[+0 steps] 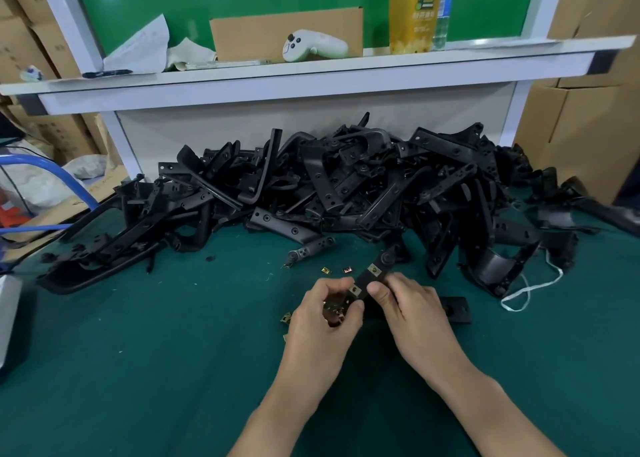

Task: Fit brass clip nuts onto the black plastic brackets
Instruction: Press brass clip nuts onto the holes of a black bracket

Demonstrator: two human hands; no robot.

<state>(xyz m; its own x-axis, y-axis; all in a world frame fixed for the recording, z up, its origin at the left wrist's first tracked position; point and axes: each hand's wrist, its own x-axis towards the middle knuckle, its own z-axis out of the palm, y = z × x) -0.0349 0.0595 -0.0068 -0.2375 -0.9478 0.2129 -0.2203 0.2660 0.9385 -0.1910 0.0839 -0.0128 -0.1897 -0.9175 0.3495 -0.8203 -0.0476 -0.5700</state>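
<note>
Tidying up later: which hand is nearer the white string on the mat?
Right. The right hand is left of the white string; the left hand sits farther left still.

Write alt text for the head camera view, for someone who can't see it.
A person's left hand and right hand pinch a narrow black plastic bracket carrying two small brass clip nuts above a green table mat. The left palm cups spare nuts; a heap of black brackets lies behind.
</note>
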